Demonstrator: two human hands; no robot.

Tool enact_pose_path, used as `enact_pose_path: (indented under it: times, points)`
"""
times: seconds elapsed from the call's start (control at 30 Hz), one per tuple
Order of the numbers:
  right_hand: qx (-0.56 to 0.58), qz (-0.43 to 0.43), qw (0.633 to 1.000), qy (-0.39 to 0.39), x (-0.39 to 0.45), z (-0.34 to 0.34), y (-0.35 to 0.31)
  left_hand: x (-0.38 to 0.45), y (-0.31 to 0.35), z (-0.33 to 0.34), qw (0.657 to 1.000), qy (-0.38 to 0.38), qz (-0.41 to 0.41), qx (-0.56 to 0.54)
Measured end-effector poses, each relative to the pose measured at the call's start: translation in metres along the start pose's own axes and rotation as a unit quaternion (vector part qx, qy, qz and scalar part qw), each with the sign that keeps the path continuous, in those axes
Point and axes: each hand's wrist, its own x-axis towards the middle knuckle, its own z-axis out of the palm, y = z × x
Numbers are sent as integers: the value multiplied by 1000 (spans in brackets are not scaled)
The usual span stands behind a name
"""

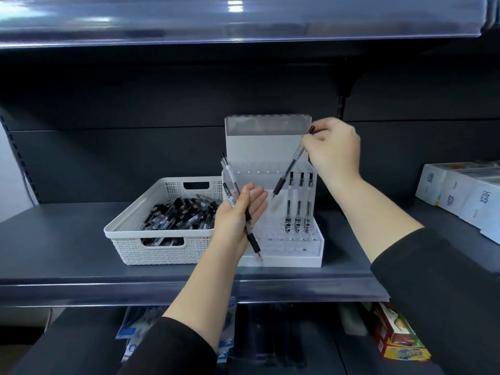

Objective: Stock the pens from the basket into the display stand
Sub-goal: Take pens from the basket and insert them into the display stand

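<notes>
A white woven basket (127, 234) on the grey shelf holds several black-and-clear pens (176, 215). To its right stands a clear acrylic display stand (316, 244) with three pens (299, 201) upright in its right-hand holes. My right hand (334, 150) pinches one pen (288, 169) near its top, tilted, its tip hanging above the stand's middle tier, left of the three standing pens. My left hand (238, 215) is in front of the stand's left side and holds a couple of pens (232, 188) in its palm, fingers nearly straight, tips pointing down.
White boxes (465, 193) sit at the right end of the shelf (67, 239). Another shelf overhangs above. Below the shelf edge lie packaged goods (397, 334) and blue-white packets (132, 336).
</notes>
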Motion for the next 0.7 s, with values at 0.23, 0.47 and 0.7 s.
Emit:
enact_pose_path:
  times: [0.23,0.47,0.7]
  points:
    - [-89,-78,991,-59,-11,13,7,-1,3,-2,1000,-2,-17,-4]
    - [-140,-101,979,-104,-16,18,5,0,4,-2,1000,-1,-27,0]
    - [-174,-102,974,-108,-16,22,1,-1,4,-2,1000,-8,-30,3]
